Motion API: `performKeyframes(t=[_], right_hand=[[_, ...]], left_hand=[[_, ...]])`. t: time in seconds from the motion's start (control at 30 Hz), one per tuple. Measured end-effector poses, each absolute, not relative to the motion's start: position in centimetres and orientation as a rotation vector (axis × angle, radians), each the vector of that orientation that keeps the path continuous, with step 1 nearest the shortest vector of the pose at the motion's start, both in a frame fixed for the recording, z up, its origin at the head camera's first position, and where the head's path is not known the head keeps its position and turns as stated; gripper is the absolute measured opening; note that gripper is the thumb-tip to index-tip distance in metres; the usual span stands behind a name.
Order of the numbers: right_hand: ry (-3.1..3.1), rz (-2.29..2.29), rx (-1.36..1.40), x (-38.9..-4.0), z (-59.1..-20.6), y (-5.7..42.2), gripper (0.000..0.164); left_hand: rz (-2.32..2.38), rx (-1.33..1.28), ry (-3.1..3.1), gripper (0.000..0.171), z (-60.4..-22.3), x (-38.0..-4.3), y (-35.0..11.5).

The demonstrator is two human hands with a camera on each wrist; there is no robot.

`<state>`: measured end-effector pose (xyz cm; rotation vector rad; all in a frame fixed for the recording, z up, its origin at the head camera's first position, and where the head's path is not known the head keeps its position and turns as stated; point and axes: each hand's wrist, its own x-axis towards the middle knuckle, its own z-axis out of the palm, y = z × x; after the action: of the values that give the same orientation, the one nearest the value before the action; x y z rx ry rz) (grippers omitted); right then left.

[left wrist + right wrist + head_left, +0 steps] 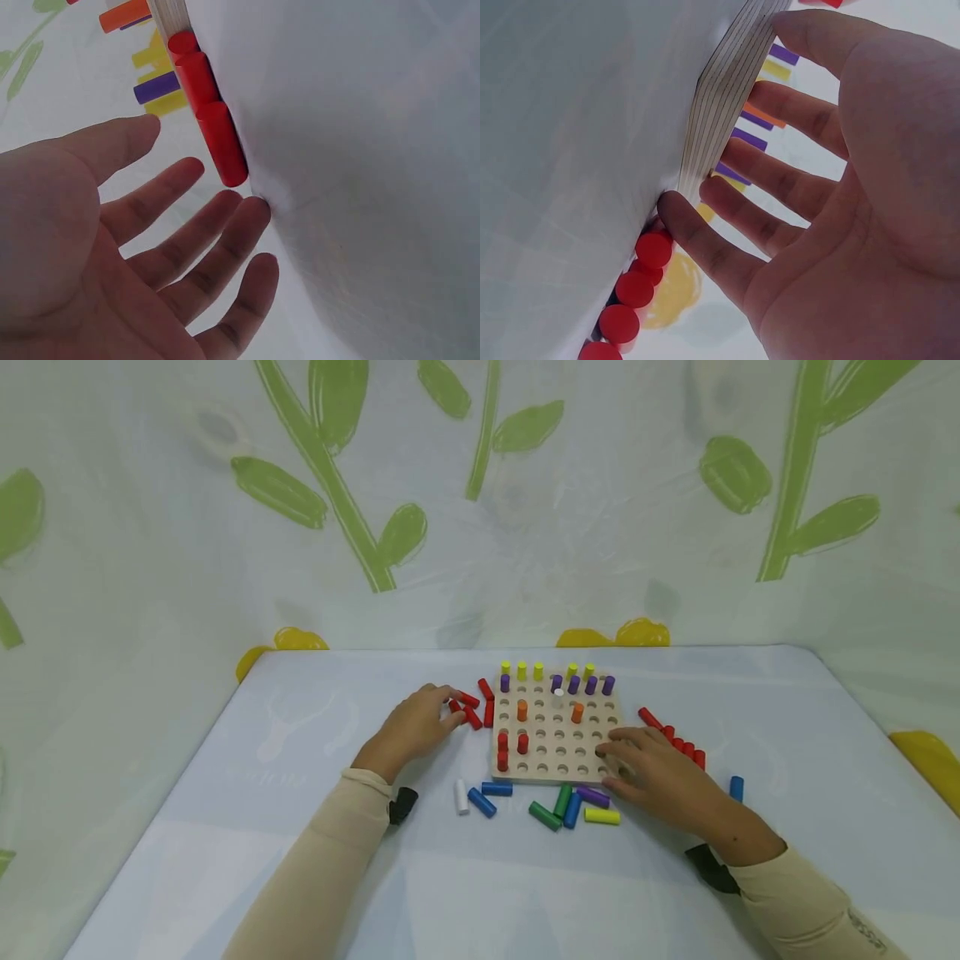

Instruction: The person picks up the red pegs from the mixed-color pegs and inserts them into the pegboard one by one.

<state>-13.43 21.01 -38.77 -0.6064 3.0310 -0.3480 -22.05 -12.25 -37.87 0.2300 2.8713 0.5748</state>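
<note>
A wooden peg board with rows of holes lies on the table. Yellow pegs stand along its far edge, and purple pegs just in front. Two orange pegs, a white peg and three red pegs also stand in it. My left hand reaches beside the loose red pegs left of the board. In the left wrist view its fingers are spread, apart from the nearest red peg. My right hand rests at the board's right edge, its fingers extended over the rim.
In front of the board lie a loose white peg, blue pegs, green pegs, a purple peg and a yellow peg. More red pegs and a blue peg lie to the right. A leaf-patterned curtain hangs behind.
</note>
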Motion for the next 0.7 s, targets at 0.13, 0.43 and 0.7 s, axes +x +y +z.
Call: performKeyframes(t=[0.13, 0.43, 0.7], right_hand=[[3.033, -0.363, -0.600, -13.52, -38.75, 21.07, 0.047], [3.047, -0.354, -0.622, -13.32, -38.76, 20.96, 0.046], [3.039, -0.339, -0.603, -13.35, -38.56, 21.03, 0.047]], left_hand=[[0.523, 0.273, 2.870, 0.053, -38.03, -22.30, -12.16], [0.489, 0.303, 2.899, 0.047, -38.26, -21.97, -12.14], [0.497, 0.281, 2.910, 0.052, -38.14, -22.14, -11.95]])
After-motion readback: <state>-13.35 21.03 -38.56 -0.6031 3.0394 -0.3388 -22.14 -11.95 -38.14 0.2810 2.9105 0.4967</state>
